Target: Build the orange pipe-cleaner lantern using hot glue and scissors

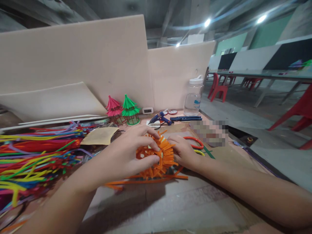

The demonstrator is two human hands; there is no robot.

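An orange fringed pipe-cleaner piece (168,154) is held above the work surface in the middle of the view. My left hand (134,151) grips its near left side, thumb below and fingers above. At its right side, my right hand (181,151) has bent fingers against the fringe; their tips are partly hidden behind it. Loose orange pipe cleaners (151,180) lie just beneath the piece. Beyond my right hand are a red ring (198,140) and a yellow ring, partly covered.
Colourful pipe cleaners (39,152) fill the left side. Behind stand a pink tiered model (113,107), a green one (131,107), a glue gun (161,118), blue-handled pliers (186,118) and a water bottle (193,97). White boards (97,61) rise at the back.
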